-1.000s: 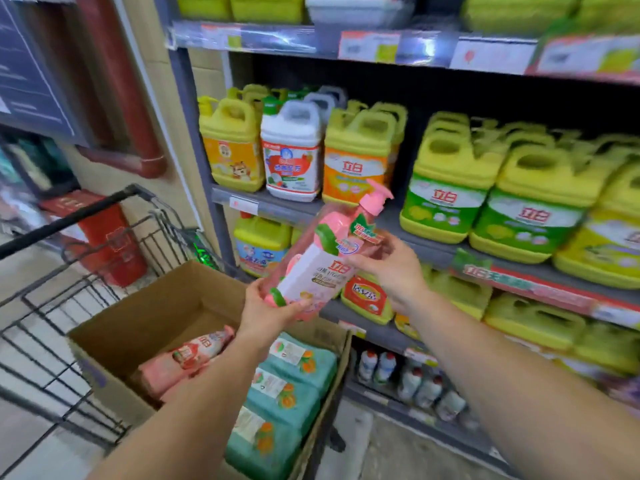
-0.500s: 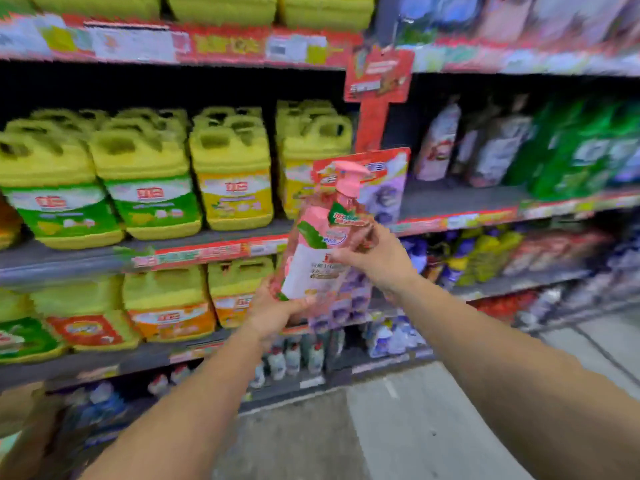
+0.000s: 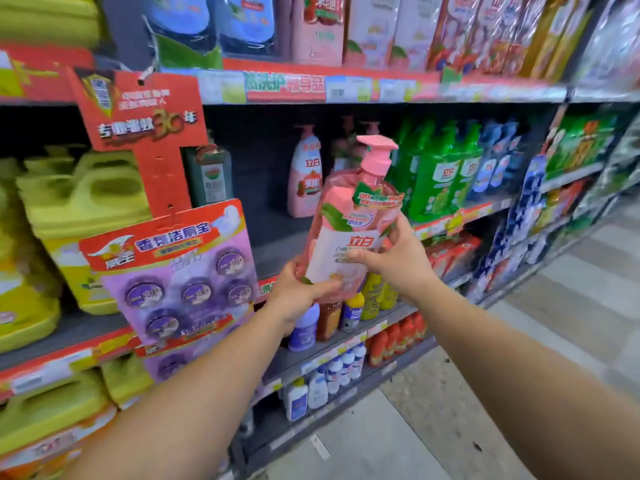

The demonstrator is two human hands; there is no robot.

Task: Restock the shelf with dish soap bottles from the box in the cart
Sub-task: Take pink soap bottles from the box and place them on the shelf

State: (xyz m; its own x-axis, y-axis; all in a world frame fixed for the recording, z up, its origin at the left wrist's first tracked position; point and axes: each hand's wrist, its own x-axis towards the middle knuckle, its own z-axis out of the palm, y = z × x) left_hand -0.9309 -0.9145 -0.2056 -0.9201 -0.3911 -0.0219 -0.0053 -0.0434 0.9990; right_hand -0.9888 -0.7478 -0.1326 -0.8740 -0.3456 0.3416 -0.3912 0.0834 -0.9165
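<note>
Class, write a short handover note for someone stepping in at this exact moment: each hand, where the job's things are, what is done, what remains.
Left hand: grips the base of the pink pump bottle.
Right hand: holds its label side.
Bottle is upright in the air, in front of the shelf gap beside a matching pink bottle.
Done: bottle carried to the shelf.
Left: set it in the gap. Cart and box are out of view.

Grey shelf (image 3: 277, 251) carries a pink pump bottle (image 3: 304, 174) beside green bottles (image 3: 436, 174).
</note>
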